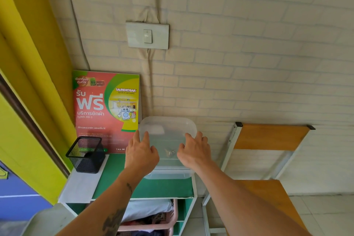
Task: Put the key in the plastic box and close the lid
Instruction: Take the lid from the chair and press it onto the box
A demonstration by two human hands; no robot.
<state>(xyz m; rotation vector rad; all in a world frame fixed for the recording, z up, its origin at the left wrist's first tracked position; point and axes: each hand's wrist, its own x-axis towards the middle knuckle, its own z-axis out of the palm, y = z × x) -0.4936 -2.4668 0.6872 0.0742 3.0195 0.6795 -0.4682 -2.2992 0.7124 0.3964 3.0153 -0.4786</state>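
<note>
A translucent plastic box [168, 174] stands on the green shelf top [145, 188] against the wall. Its clear lid [168, 130] lies over the box, with the far edge looking slightly raised. A small metal key [169, 152] shows through the lid, inside the box. My left hand [140, 152] grips the lid's left edge with its fingers curled over the top. My right hand [195, 151] grips the right edge the same way. Both forearms reach in from below.
A black mesh pen holder [86, 154] stands at the shelf's left. A red and green laundry poster [107, 109] leans on the wall behind. A wooden chair [268, 159] stands close on the right. A pink basket [153, 222] sits on the shelf below.
</note>
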